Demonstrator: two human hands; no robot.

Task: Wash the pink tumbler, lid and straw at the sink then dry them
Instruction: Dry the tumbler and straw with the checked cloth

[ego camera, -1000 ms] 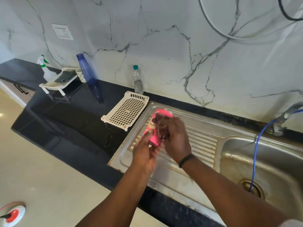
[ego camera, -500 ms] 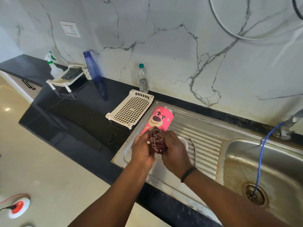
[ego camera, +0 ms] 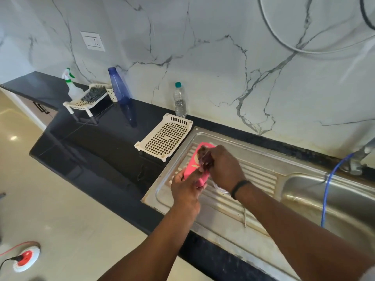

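A: What lies nearest?

B: Two bare forearms reach in from the near edge over the steel drainboard [ego camera: 223, 226] of the sink, set into the black table [ego camera: 97, 151]. On the floor at near left sits a round white and red socket plate [ego camera: 26, 257] with a black plug and a red cord.

A: And the hands?

B: The left hand [ego camera: 185, 192] has its grip curled round the lower end of the pink tumbler [ego camera: 191, 169], which is held tilted above the ribbed drainboard, its top pointing away. The right hand [ego camera: 223, 166], with a black band [ego camera: 239, 187] on the wrist, has its grip closed on a dark reddish scrubber [ego camera: 205, 157] pressed against the tumbler's side.

A: Where are the other pieces?

B: A thin metal straw [ego camera: 245, 217] lies on the drainboard ribs, just right of the forearms. Something pale and rounded [ego camera: 220, 188] shows under the right wrist; it may be the lid, but I cannot tell.

A: Further back?

B: To the right is the sink basin [ego camera: 324, 201], with a blue hose [ego camera: 326, 191] running down into it from the tap [ego camera: 357, 159] at the far right. Left of the drainboard a cream perforated tray [ego camera: 164, 136] rests on the table, touching the sink's edge. Behind it a clear water bottle [ego camera: 179, 100] with a teal cap stands against the marbled wall [ego camera: 213, 67].

A: And the far left?

B: A blue bottle [ego camera: 118, 86] stands there, then a small cream rack [ego camera: 85, 99] on legs holding a dark mesh pad, with a white spray bottle [ego camera: 70, 86] behind it. A white switch plate [ego camera: 93, 41] is fixed on the wall above.
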